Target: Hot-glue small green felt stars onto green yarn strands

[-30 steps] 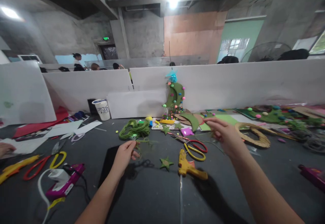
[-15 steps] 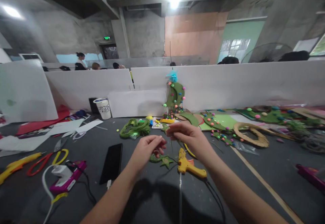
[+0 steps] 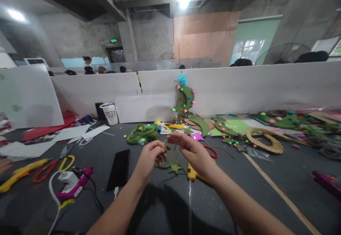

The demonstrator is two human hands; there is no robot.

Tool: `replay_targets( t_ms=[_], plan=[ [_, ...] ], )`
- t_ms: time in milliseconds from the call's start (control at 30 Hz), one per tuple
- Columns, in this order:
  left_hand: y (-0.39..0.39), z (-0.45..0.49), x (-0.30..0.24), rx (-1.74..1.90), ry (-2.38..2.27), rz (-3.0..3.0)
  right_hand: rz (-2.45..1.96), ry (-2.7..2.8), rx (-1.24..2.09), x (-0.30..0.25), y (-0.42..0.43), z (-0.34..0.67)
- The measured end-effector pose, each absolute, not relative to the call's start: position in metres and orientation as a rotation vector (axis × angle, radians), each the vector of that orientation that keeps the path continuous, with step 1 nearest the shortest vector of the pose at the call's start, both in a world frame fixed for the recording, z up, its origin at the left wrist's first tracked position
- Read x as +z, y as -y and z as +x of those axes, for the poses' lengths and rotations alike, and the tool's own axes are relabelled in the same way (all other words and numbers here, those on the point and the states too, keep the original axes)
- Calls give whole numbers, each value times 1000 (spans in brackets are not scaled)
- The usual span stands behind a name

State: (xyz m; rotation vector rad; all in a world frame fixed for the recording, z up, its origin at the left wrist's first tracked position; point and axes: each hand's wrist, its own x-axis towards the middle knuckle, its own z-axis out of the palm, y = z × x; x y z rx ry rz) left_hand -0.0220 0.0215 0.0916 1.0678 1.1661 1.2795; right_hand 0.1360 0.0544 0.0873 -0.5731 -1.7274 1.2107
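Observation:
My left hand (image 3: 150, 158) is closed, thumb and fingers pinching green yarn (image 3: 166, 145) around a small piece mostly hidden by the fingers. My right hand (image 3: 193, 152) faces it, fingers long and held together, with a strand of the yarn at their tips; its thumb is partly hidden. Below the hands, a green star (image 3: 175, 168) lies on the dark table beside a green cord loop. Under my right wrist is a yellow glue gun (image 3: 191, 173), partly covered. Red-handled scissors (image 3: 211, 152) show just beyond that wrist. A bundle of green yarn (image 3: 142, 133) lies farther off.
A black phone (image 3: 118, 170) and a purple power strip (image 3: 76, 185) lie left, near scissors (image 3: 54, 165) and another glue gun (image 3: 22, 174). A paper cup (image 3: 109, 113) stands by the white partition. Behind are a decorated green tree (image 3: 184, 98) and a cardboard ring (image 3: 263, 140).
My right hand has moved slightly left and its fingers have straightened, now covering more of the glue gun. The red scissors handle and a purple piece have come into sight. Another person's hand appears far left.

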Motion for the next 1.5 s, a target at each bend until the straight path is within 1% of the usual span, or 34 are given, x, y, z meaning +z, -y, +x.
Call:
replay_targets(
  t_ms=[200,333,433,500,633,733,833,933,1067,1200,1300,1433,1500],
  plan=[
    [-17,-23,97,1181,-965,866,-716,1918,753,82,-56,133],
    [-15,-25,97,1180,-948,875,-708,1895,699,81,-56,130],
    [-13,-25,96,1084,-940,885,-739,1825,775,84,-55,130],
    [-12,-24,95,1048,-951,920,-766,1766,893,86,-55,130],
    [-15,-20,90,1158,-1057,1019,-789,1631,1176,86,-56,128],
    [-18,-18,88,1277,-1105,1031,-767,1556,1306,85,-56,127],
    [-17,-17,89,1338,-1047,1019,-738,1484,1418,85,-56,127],
    [-16,-14,90,1259,-983,1063,-707,1458,1479,85,-56,127],
    [-19,-11,84,1140,-1119,1074,-693,1423,1500,86,-56,128],
    [-24,-17,78,1230,-1183,1069,-700,1392,1533,88,-60,137],
    [-25,-26,76,1333,-1108,1008,-684,1348,1604,87,-63,145],
    [-23,-33,76,1285,-912,861,-679,1305,1679,83,-64,148],
    [-22,-31,77,1268,-925,912,-688,1294,1696,81,-62,146]
  ],
)
